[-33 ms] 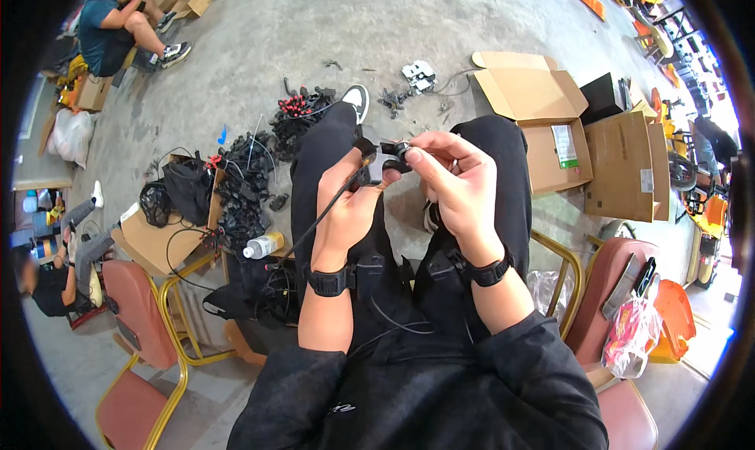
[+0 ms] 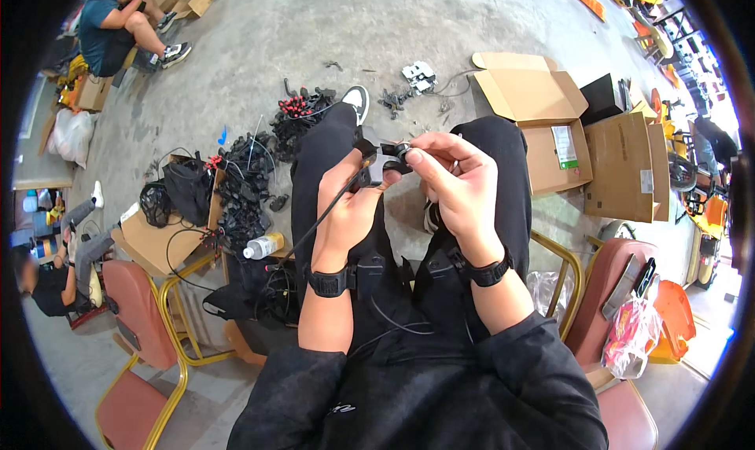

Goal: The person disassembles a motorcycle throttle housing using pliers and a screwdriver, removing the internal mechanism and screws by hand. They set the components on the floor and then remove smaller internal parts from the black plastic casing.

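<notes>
Above my knees, my left hand [image 2: 344,202] is closed around a small black-and-grey part [image 2: 376,169] with a curved, clamp-like end. A black cable [image 2: 334,202] runs from this part down past my left wrist. Thumb and fingers of my right hand [image 2: 460,179] pinch a small round dark piece [image 2: 402,149] at the part's right end. Whether that piece is joined to the part, I cannot tell. My fingers hide much of both.
Left of my legs lie a heap of black parts [image 2: 245,191], a bottle [image 2: 263,246] and an open carton [image 2: 161,242]. Ahead is a white-and-grey part [image 2: 419,76]. Cardboard boxes [image 2: 625,167] stand right. Chairs [image 2: 134,312] flank me; a person [image 2: 106,25] sits far left.
</notes>
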